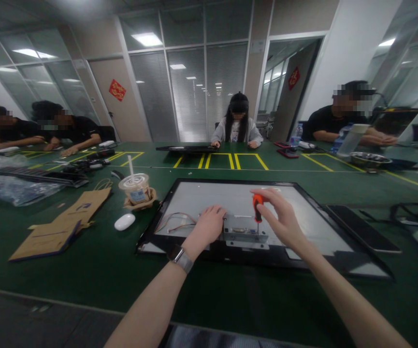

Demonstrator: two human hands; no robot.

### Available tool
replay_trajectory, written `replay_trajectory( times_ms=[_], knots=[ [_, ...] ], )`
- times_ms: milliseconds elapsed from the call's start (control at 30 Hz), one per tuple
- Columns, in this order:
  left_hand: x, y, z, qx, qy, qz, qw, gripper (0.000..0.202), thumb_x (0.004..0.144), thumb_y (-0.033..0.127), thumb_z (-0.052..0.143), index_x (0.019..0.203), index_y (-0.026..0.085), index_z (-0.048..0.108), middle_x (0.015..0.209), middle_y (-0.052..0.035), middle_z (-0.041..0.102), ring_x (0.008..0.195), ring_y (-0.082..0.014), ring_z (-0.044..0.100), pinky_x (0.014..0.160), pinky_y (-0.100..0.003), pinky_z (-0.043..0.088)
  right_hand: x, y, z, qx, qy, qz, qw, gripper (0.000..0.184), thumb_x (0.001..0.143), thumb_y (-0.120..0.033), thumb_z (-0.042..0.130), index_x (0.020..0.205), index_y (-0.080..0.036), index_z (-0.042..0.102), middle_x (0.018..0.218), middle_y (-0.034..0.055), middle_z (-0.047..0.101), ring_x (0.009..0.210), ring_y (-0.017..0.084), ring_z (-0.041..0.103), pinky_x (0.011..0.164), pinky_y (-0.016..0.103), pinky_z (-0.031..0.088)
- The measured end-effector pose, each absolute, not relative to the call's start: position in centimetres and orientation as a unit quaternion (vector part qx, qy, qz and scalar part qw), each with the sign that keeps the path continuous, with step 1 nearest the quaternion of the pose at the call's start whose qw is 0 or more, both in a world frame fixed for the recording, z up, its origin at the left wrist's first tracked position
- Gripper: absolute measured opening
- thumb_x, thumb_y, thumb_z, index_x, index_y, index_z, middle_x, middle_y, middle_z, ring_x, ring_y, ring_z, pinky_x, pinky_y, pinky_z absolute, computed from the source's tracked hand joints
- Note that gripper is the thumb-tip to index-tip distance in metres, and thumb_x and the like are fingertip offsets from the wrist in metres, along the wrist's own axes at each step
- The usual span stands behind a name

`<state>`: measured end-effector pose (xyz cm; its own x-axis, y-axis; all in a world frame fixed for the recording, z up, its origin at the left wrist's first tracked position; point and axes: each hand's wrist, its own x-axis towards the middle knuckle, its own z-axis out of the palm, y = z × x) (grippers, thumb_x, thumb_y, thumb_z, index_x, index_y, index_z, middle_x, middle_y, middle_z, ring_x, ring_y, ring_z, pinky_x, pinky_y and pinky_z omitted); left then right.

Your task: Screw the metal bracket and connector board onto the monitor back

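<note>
A monitor panel [201, 195] lies face down on the green table, its silver back up inside a black frame. A small metal connector box [243, 229] sits on the panel near its front edge, with thin coloured wires [174, 222] running off to the left. My left hand [209, 224] rests on the panel against the left side of the box, fingers curled. My right hand [279, 217] pinches a screwdriver with an orange handle [257, 207], held upright with its tip down on the box.
A lidded drink cup with a straw [136, 188] stands left of the panel, beside a white mouse [124, 222] and a flat paper bag [64, 220]. A black slab [363, 227] and cables [408, 215] lie to the right. Other people sit at the far and side edges.
</note>
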<state>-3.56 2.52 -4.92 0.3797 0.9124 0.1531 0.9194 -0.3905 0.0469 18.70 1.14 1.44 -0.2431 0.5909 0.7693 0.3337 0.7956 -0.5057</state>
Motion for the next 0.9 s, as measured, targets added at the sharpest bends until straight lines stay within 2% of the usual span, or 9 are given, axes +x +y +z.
replay_trajectory(
  times_ms=[133, 267, 367, 533, 900],
  knots=[
    [-3.5, 2.3, -4.7, -0.830, -0.552, -0.081, 0.024, 0.039, 0.096, 0.008, 0.040, 0.129, 0.016, 0.058, 0.138, -0.0143, 0.058, 0.122, -0.0252, 0.057, 0.106, -0.038, 0.044, 19.1, 1.2, 1.2, -0.312, -0.761, 0.178, 0.541, 0.031, 0.094, -0.025, 0.057, 0.123, -0.024, 0.067, 0.097, 0.0064, 0.075, 0.081, 0.023, 0.073, 0.078, 0.043, 0.058],
    [-3.5, 2.2, -4.6, -0.828, -0.554, -0.083, 0.020, 0.039, 0.096, 0.008, 0.039, 0.130, 0.015, 0.058, 0.138, -0.0136, 0.058, 0.123, -0.0257, 0.057, 0.107, -0.039, 0.044, 18.8, 1.1, 1.1, -0.310, -0.659, 0.252, 0.637, 0.032, 0.092, -0.028, 0.063, 0.124, -0.024, 0.065, 0.101, 0.0068, 0.074, 0.080, 0.022, 0.075, 0.076, 0.043, 0.063],
    [-3.5, 2.3, -4.7, -0.828, -0.555, -0.082, 0.018, 0.039, 0.097, 0.009, 0.039, 0.131, 0.015, 0.057, 0.139, -0.0139, 0.057, 0.124, -0.0256, 0.056, 0.107, -0.039, 0.044, 18.1, 1.0, 0.8, -0.312, -0.617, 0.273, 0.669, 0.032, 0.090, -0.029, 0.067, 0.121, -0.025, 0.065, 0.098, 0.0061, 0.072, 0.081, 0.022, 0.075, 0.070, 0.040, 0.066],
    [-3.5, 2.6, -4.9, -0.830, -0.552, -0.078, 0.024, 0.037, 0.097, 0.009, 0.040, 0.129, 0.016, 0.058, 0.138, -0.0134, 0.058, 0.122, -0.0254, 0.057, 0.106, -0.039, 0.044, 17.1, 0.8, -0.3, -0.324, -0.642, 0.272, 0.640, 0.030, 0.087, -0.030, 0.070, 0.116, -0.026, 0.066, 0.095, 0.0039, 0.072, 0.082, 0.022, 0.074, 0.061, 0.036, 0.068],
    [-3.7, 2.7, -5.4, -0.831, -0.549, -0.086, 0.029, 0.036, 0.096, 0.009, 0.041, 0.128, 0.017, 0.056, 0.136, -0.0133, 0.058, 0.120, -0.0249, 0.058, 0.104, -0.039, 0.045, 16.6, 0.7, -0.7, -0.322, -0.670, 0.241, 0.624, 0.028, 0.087, -0.029, 0.070, 0.114, -0.026, 0.067, 0.095, 0.0040, 0.074, 0.079, 0.020, 0.075, 0.060, 0.033, 0.067]
  ],
)
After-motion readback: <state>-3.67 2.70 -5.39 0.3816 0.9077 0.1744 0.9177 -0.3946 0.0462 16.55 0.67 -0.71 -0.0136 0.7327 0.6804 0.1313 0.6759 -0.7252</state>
